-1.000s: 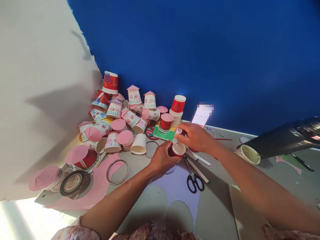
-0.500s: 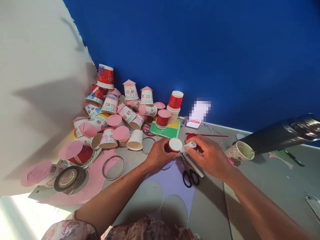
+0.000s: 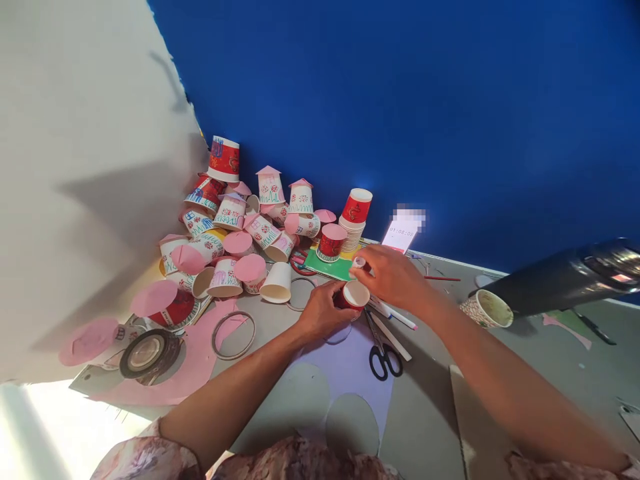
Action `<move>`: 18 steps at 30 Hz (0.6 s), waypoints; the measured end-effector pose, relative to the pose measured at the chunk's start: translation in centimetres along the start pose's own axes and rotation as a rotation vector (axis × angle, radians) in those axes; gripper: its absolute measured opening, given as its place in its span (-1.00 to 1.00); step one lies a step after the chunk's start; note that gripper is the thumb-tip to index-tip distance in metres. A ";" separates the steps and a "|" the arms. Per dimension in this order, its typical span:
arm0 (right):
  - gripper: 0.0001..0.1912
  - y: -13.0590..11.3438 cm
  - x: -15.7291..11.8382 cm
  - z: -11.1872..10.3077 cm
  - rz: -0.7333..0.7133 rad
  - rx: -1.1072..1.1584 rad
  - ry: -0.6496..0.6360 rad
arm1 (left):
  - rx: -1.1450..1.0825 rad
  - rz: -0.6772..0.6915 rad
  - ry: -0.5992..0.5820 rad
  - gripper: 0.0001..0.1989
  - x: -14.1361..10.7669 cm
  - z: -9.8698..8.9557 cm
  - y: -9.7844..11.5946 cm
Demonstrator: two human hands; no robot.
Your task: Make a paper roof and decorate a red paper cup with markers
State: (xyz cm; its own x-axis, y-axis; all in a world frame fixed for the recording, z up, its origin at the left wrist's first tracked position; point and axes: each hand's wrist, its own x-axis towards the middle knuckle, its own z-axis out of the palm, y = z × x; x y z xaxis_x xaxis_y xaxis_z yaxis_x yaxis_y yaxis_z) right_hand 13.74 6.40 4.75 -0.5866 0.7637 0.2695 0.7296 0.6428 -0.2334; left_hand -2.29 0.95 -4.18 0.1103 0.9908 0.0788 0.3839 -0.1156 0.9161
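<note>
My left hand point(image 3: 321, 308) is closed around a red paper cup point(image 3: 356, 295), whose pale round end faces up. Just above and behind that cup, my right hand point(image 3: 387, 272) grips a small white glue stick point(image 3: 358, 263), held apart from the cup. Most of the stick is hidden by the fingers. Black-handled scissors point(image 3: 385, 360) lie below the cup, partly on a cut lilac sheet point(image 3: 363, 373). Several markers point(image 3: 400, 316) rest under my right wrist.
Many decorated cups point(image 3: 231, 212) with pink paper tops are piled at the left. Beyond my hands stands a cup stack point(image 3: 357, 207) beside a phone point(image 3: 403, 227). Tape rolls point(image 3: 145, 353) lie at left; a patterned cup point(image 3: 487, 309) and dark flask point(image 3: 550, 280) stand right.
My right hand has lifted the glue stick from beside the cup's top to above and behind it. Markers now show beneath the wrist. The whole view has shifted slightly.
</note>
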 end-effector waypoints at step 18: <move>-0.90 -0.9 -4.3 -1.1 0.015 0.346 -0.030 | 0.002 0.036 -0.002 -0.66 0.0 0.1 0.4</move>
State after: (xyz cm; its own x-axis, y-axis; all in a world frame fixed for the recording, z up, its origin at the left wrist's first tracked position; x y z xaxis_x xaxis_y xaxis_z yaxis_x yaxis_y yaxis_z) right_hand 15.98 2.47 4.79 -0.5911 0.7710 0.2371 0.5787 0.6101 -0.5412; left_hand -2.06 0.92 -3.85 0.1261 0.9858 0.1108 0.3814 -0.1513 0.9120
